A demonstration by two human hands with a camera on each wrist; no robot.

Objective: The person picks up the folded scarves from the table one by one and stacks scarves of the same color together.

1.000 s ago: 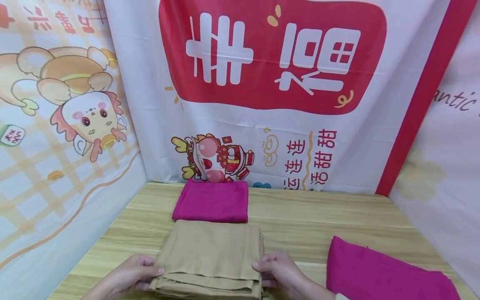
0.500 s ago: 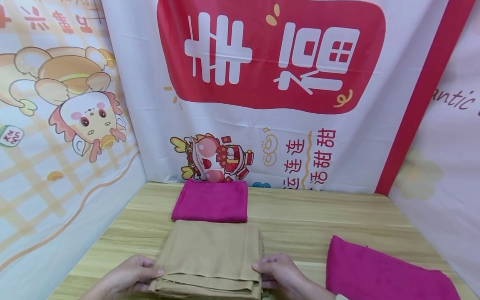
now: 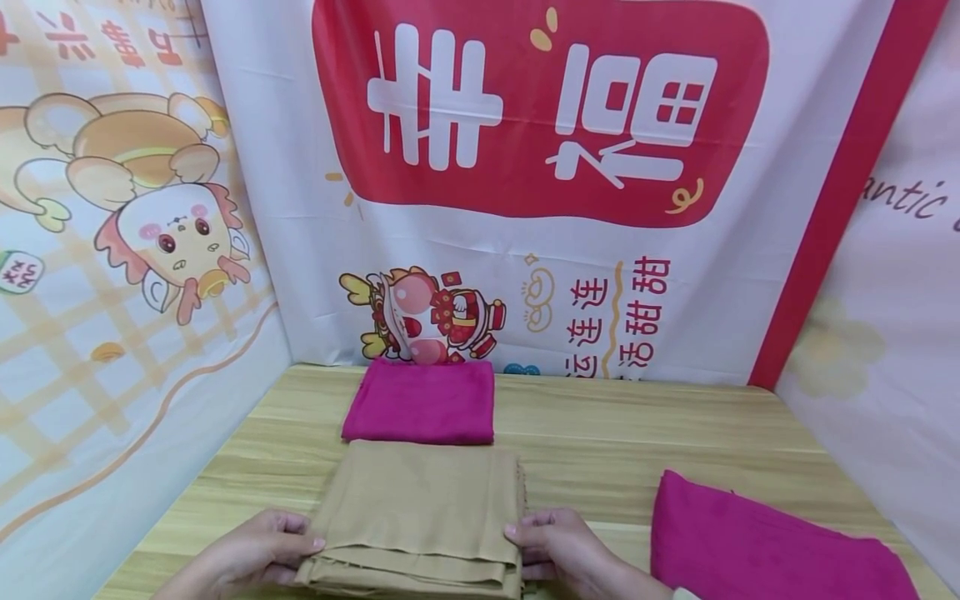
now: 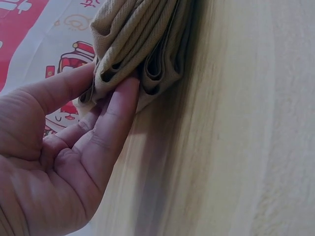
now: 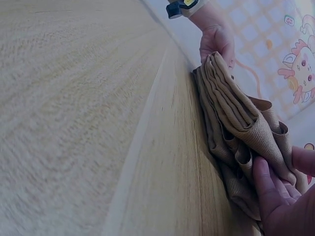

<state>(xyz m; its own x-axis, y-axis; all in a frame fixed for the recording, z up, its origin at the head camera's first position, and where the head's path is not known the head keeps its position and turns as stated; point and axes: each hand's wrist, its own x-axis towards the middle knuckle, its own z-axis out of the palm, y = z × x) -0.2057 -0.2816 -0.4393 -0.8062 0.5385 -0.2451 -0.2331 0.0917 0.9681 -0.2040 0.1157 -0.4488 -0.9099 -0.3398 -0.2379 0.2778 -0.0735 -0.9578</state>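
Observation:
A tan folded cloth [image 3: 423, 500], stacked in several layers, lies near the front of the wooden table. My left hand [image 3: 258, 550] pinches its left edge, thumb on top and fingers under the upper layers. At the opposite edge my right hand [image 3: 558, 546] pinches the layers the same way. The left wrist view shows the thumb and fingers of the left hand [image 4: 74, 142] around part of the fold ends [image 4: 133, 44]. In the right wrist view, fingers of the right hand [image 5: 280, 191] reach between layers, with lower layers resting on the table.
A folded magenta cloth [image 3: 420, 402] lies just behind the tan one. Another magenta cloth [image 3: 772, 542] lies at the right front of the wooden table [image 3: 600, 433]. Printed fabric hangings [image 3: 525, 233] enclose the back and both sides.
Both hands keep their hold on the tan cloth, which stays in place. The whole head view shifts very slightly to the left.

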